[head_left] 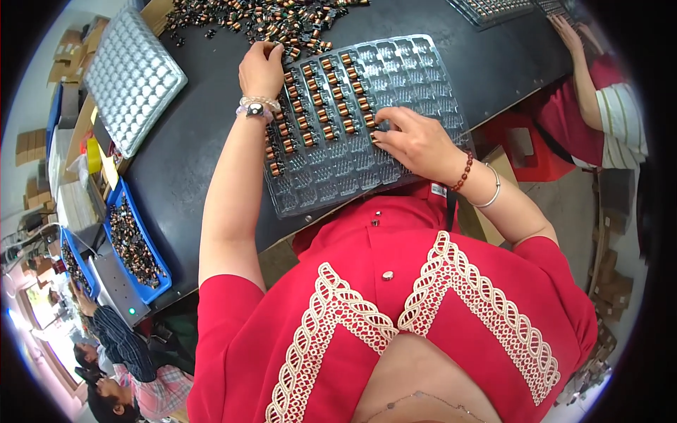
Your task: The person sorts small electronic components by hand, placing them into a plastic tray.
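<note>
A clear plastic blister tray (416,77) lies on the black table in front of me, its left columns filled with small copper-wound coil parts (319,113). My left hand (261,69) rests at the tray's far left corner, fingers curled at the edge of a loose pile of the same coil parts (268,20). My right hand (416,141) lies on the tray's middle, its fingertips pressing a coil part into a pocket at the end of a filled column. Whether the left fingers pinch a part is hidden.
An empty silver tray (130,77) leans at the left. Blue bins (134,243) of coil parts stand at the table's left edge. Another person's hand (568,35) and striped sleeve work at the far right beside more trays (486,10). Other people sit at the lower left.
</note>
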`<state>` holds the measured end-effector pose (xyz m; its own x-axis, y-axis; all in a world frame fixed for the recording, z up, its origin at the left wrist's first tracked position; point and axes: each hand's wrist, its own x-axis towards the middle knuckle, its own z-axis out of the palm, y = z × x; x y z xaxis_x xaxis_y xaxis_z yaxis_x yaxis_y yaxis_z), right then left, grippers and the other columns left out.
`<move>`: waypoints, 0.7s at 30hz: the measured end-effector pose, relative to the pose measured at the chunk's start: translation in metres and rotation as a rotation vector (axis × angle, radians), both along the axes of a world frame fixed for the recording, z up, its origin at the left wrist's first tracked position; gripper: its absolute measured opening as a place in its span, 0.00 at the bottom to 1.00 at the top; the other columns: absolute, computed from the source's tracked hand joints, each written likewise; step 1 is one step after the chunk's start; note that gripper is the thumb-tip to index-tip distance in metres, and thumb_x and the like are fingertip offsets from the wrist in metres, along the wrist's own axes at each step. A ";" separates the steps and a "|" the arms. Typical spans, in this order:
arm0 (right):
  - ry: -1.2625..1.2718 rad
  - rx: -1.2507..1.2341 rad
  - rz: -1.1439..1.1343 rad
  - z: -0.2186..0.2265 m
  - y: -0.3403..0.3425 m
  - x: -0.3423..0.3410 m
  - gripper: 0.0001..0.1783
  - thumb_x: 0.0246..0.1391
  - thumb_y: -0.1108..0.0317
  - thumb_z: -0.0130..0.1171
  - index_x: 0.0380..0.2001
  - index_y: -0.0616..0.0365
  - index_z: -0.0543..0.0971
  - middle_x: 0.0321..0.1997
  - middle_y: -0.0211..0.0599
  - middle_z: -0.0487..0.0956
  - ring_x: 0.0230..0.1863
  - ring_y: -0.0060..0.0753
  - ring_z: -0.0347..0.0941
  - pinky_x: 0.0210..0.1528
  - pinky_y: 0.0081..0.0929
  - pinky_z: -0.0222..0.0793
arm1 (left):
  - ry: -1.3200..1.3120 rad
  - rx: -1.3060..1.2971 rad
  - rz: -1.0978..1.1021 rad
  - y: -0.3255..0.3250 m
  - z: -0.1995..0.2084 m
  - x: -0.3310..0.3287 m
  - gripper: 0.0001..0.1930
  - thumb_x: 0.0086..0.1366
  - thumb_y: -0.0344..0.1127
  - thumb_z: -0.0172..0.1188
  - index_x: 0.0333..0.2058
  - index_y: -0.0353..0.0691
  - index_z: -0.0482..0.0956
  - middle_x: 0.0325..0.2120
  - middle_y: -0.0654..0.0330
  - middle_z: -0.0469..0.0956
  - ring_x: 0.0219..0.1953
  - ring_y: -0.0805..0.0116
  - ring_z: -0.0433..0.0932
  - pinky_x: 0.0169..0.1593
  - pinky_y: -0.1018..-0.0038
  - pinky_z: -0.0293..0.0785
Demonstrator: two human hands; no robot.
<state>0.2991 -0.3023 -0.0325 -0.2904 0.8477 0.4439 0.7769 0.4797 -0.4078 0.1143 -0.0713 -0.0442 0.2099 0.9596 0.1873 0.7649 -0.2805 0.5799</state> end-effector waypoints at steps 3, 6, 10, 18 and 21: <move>0.035 -0.154 0.014 0.013 0.017 0.005 0.07 0.47 0.66 0.63 0.22 0.57 0.78 0.40 0.31 0.75 0.32 0.31 0.74 0.34 0.29 0.72 | -0.174 0.025 0.014 0.006 -0.006 -0.005 0.13 0.61 0.42 0.57 0.38 0.38 0.79 0.32 0.54 0.81 0.36 0.58 0.79 0.41 0.68 0.73; 0.029 0.062 -0.066 0.019 0.083 0.017 0.10 0.52 0.63 0.58 0.37 0.52 0.78 0.39 0.35 0.76 0.36 0.42 0.74 0.36 0.32 0.72 | -0.425 -0.083 -0.012 0.005 -0.004 -0.003 0.12 0.62 0.39 0.56 0.38 0.36 0.79 0.31 0.55 0.81 0.34 0.60 0.78 0.39 0.69 0.73; -0.217 -0.236 -0.375 0.015 0.153 0.016 0.15 0.54 0.54 0.56 0.41 0.48 0.79 0.33 0.34 0.81 0.37 0.41 0.77 0.38 0.39 0.72 | -0.716 -0.280 -0.118 -0.007 0.006 -0.020 0.10 0.63 0.34 0.59 0.39 0.34 0.78 0.28 0.63 0.79 0.24 0.78 0.75 0.29 0.80 0.74; 0.132 -0.497 -0.325 0.011 0.184 0.010 0.12 0.44 0.58 0.64 0.27 0.55 0.82 0.28 0.42 0.81 0.32 0.43 0.78 0.35 0.35 0.72 | -0.769 -0.546 -0.202 -0.084 0.041 -0.083 0.07 0.61 0.27 0.59 0.38 0.33 0.78 0.31 0.58 0.80 0.30 0.74 0.79 0.35 0.79 0.77; 0.345 -0.299 -0.180 -0.036 0.192 0.028 0.12 0.40 0.63 0.65 0.28 0.58 0.82 0.28 0.43 0.81 0.31 0.40 0.79 0.35 0.33 0.72 | -0.455 -0.382 -0.275 -0.115 0.037 -0.083 0.06 0.59 0.27 0.59 0.36 0.34 0.78 0.28 0.62 0.81 0.29 0.75 0.79 0.33 0.81 0.74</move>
